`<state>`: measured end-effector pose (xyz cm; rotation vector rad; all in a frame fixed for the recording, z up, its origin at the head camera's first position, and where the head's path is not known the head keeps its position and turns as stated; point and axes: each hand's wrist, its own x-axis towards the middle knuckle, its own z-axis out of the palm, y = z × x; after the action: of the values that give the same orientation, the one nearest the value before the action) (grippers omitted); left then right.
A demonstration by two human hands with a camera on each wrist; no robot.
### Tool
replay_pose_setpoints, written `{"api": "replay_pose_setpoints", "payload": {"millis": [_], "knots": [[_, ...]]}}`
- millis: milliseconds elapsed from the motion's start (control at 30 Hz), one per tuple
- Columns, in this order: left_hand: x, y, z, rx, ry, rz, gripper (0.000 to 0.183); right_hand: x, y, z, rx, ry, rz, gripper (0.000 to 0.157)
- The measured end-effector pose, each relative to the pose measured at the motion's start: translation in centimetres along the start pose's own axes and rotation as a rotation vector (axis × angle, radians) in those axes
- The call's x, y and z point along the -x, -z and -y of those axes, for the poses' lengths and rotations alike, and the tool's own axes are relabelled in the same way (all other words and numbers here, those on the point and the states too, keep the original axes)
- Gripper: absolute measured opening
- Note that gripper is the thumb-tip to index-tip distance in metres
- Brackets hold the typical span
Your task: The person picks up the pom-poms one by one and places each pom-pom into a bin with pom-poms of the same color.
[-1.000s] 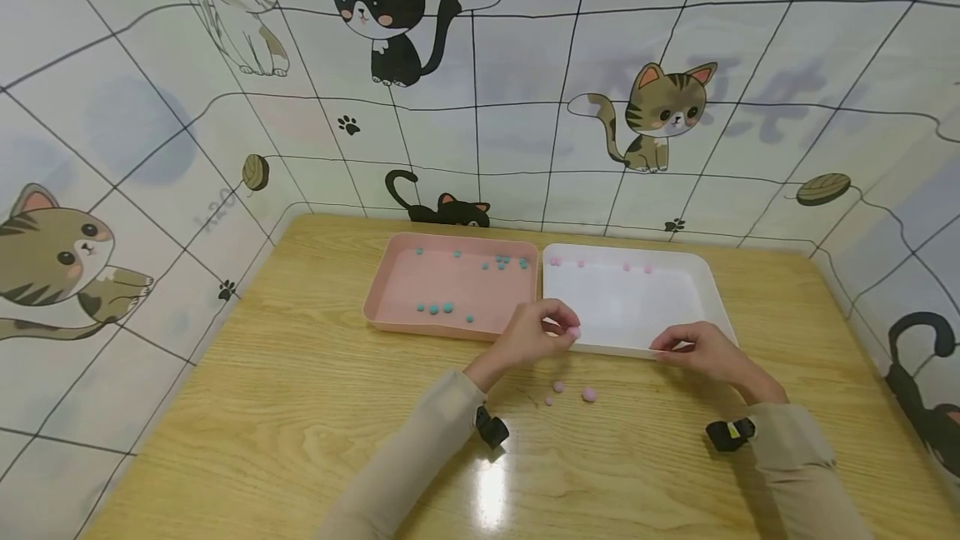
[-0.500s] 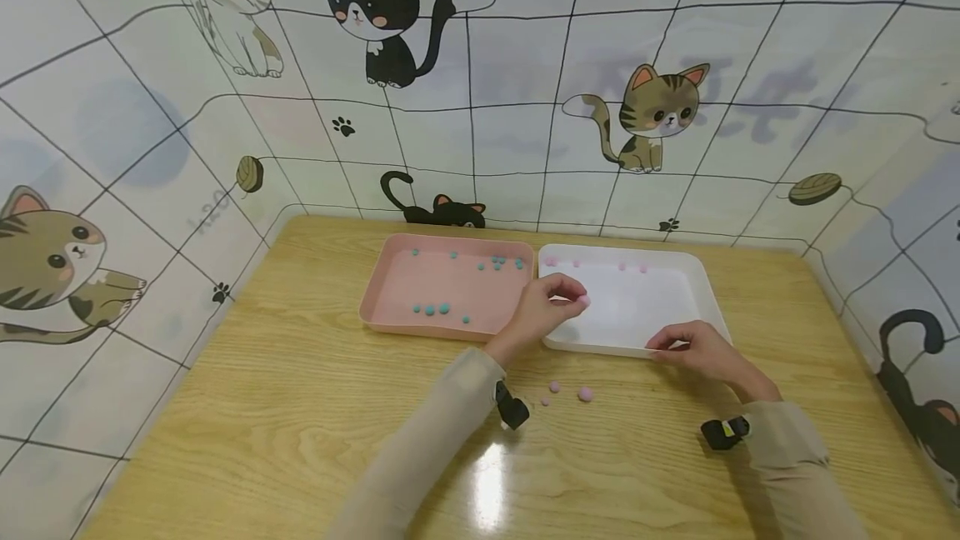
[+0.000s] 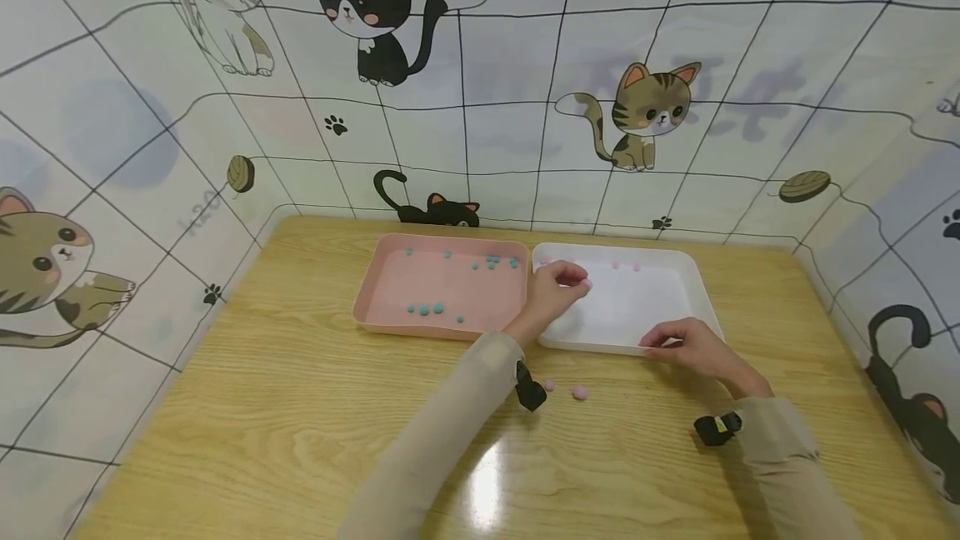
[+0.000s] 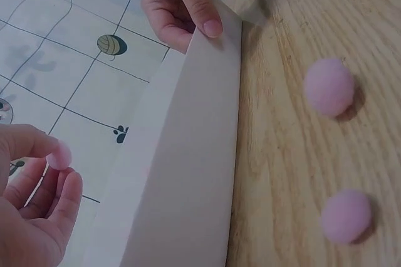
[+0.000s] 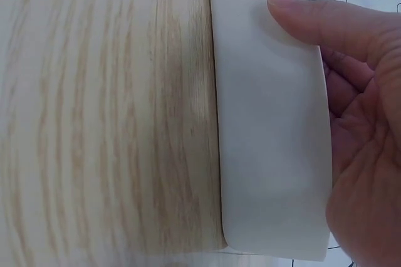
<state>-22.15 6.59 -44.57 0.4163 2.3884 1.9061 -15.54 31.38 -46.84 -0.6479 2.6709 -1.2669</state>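
Between the thumb and fingertips of my left hand (image 3: 553,298) is a small pink ball (image 4: 60,155), held above the left part of the white tray (image 3: 637,307). My right hand (image 3: 693,346) grips the tray's near wall toward its right end. In the right wrist view the thumb (image 5: 304,19) lies on the outer face of that wall, with the fingers on the inner side. Several pink balls lie along the tray's far side, some hidden behind my left hand. Two loose pink balls, one larger (image 3: 580,392) and one smaller (image 3: 549,386), sit on the table before the tray.
A pink tray (image 3: 397,286) stands just left of the white one, with several teal balls (image 3: 438,307) scattered in it. Both trays are on a wooden table (image 3: 300,407). Behind it rises a wall (image 3: 510,140) printed with cats and grid lines.
My left hand has moved away from me and slightly right, carrying the pink ball from the near rim to over the white tray. My right hand keeps its hold on the rim.
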Motion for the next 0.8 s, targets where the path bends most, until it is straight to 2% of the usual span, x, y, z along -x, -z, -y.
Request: {"api": "replay_pose_setpoints", "payload": {"millis": [167, 500, 633, 800], "knots": [[-0.9, -0.4, -0.1, -0.023, 0.037, -0.052, 0.009, 0.0, 0.0, 0.1, -0.009, -0.015, 0.0, 0.009], [-1.7, -0.9, 0.1, -0.035, 0.053, -0.075, 0.013, -0.2, 0.0, 0.0, -0.003, -0.031, 0.012, 0.008], [-1.6, -0.7, 0.1, -0.034, 0.046, -0.066, 0.013, -0.1, 0.0, 0.3, -0.003, -0.033, 0.009, 0.01], [-1.1, -0.1, 0.0, -0.022, 0.02, -0.021, 0.013, 0.0, 0.0, 0.5, 0.005, -0.038, 0.01, 0.008]]}}
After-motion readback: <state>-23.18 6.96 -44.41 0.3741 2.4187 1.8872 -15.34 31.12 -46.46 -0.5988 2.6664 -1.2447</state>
